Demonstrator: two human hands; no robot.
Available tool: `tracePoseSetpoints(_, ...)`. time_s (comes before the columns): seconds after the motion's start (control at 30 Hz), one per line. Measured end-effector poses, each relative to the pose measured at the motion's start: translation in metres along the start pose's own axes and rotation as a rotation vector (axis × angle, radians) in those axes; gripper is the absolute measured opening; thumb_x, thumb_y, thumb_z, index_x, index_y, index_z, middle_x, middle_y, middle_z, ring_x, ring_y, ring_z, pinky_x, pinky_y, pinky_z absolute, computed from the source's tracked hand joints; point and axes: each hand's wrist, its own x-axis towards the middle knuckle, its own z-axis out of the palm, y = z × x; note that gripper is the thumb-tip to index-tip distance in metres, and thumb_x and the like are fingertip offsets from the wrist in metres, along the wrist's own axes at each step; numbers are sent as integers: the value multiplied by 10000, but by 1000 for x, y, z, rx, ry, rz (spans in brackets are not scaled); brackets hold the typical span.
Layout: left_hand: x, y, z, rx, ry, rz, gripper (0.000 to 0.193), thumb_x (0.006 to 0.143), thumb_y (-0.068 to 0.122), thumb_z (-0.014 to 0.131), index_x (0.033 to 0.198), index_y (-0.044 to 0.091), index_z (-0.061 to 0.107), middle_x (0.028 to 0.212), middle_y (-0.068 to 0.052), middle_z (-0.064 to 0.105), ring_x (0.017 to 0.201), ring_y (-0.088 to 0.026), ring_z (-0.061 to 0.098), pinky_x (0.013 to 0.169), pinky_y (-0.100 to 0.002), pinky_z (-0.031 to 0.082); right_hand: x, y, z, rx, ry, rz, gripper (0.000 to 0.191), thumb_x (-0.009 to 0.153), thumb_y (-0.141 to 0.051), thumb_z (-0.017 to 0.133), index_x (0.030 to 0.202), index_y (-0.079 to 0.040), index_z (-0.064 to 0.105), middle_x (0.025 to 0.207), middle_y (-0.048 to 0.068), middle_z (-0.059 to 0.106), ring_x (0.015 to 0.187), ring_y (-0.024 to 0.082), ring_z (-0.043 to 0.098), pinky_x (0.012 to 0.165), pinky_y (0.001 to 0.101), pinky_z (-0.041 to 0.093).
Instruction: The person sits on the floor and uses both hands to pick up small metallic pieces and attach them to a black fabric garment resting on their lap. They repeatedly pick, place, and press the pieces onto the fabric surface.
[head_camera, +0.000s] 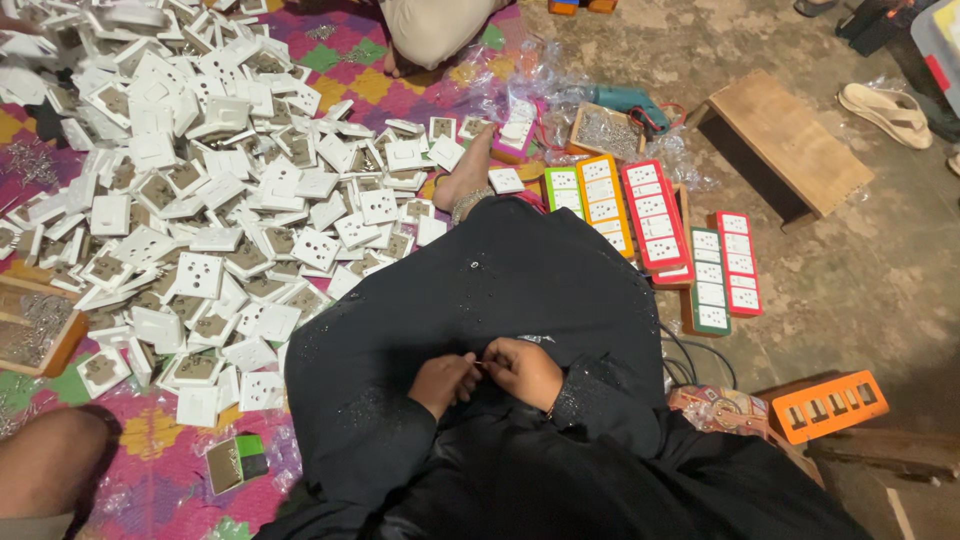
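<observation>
I sit on the floor in a black garment (500, 290). Both hands rest together in my lap. My left hand (443, 382) and my right hand (523, 371) pinch a tiny thin object between their fingertips; it is too small to tell what it is. A large heap of white socket plates (210, 190) spreads across the patterned mat (150, 440) to my left. My bare foot (470, 175) sticks out toward the heap.
Rows of colour-framed socket boards (650, 215) lie ahead right, beside a blue power tool (628, 100) and a low wooden stool (790, 140). An orange board (826, 405) lies right. A wooden tray of screws (30, 330) sits left. Another person (430, 30) sits opposite; someone's knee (50, 465) shows lower left.
</observation>
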Motion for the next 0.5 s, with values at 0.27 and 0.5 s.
tracePoseSetpoints(0.27, -1, 1, 2, 108, -16, 21, 271, 960, 305, 637, 961, 43, 705, 753, -27, 688, 612, -107, 640, 513, -254, 467, -1, -2, -2, -69, -41, 2, 78, 879, -76, 691, 949, -43, 700, 662, -11, 603, 572, 83, 547, 546, 274, 472)
tracePoseSetpoints(0.5, 2, 1, 3, -22, 13, -70, 322, 975, 338, 616, 1045, 30, 673, 785, -62, 687, 632, -157, 647, 542, -284, 481, 1, 6, -4, 356, -122, 112, 81, 905, -72, 602, 969, -57, 649, 709, -39, 586, 608, 50, 512, 557, 233, 438)
